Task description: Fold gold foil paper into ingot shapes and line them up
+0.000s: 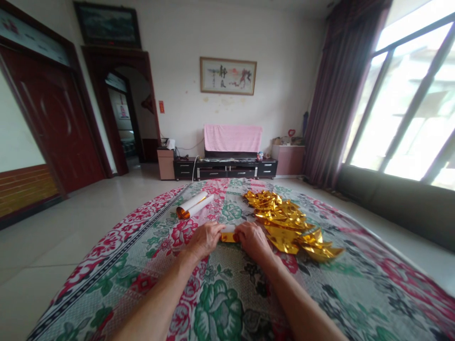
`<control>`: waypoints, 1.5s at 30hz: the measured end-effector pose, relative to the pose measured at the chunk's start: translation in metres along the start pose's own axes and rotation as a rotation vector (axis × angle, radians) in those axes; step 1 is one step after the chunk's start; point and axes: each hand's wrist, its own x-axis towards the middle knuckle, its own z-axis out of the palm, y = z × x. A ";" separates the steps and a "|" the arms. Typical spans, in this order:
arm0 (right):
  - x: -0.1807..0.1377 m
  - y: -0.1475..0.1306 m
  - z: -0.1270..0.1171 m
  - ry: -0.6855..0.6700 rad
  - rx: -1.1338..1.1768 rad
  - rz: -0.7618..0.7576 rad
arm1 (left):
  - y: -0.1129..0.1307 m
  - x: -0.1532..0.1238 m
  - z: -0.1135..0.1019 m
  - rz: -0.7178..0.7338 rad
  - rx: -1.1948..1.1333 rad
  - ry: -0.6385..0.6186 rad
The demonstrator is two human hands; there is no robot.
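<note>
My left hand (206, 239) and my right hand (253, 239) meet over a small piece of gold foil paper (228, 235) on the flowered cloth (220, 303). Both hands have their fingers curled onto the paper and pinch it at its two ends. Only a narrow strip of the paper shows between them. Just right of my right hand lies a long pile of folded gold paper pieces (284, 218). A roll of gold paper with a white outer side (194, 204) lies ahead of my left hand.
The flowered cloth covers the floor in front of me, with pale tiles (71, 222) to the left. A dark TV cabinet (223, 168) stands against the far wall, with a pink cloth (232, 137) draped above it. A low dark ledge (398, 201) runs under the window on the right.
</note>
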 end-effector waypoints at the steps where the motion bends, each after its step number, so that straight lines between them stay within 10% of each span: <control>1: 0.000 -0.001 0.000 0.003 0.000 0.002 | 0.001 0.000 -0.001 -0.006 0.000 -0.001; 15: -0.001 -0.001 0.003 0.003 0.048 0.008 | 0.004 -0.001 0.001 0.062 -0.015 0.001; 29: -0.003 -0.002 0.007 0.052 0.069 0.020 | 0.000 0.000 0.010 -0.262 -0.214 0.117; 45: -0.001 0.011 -0.004 -0.008 0.244 -0.143 | -0.006 0.000 -0.005 0.080 -0.135 -0.056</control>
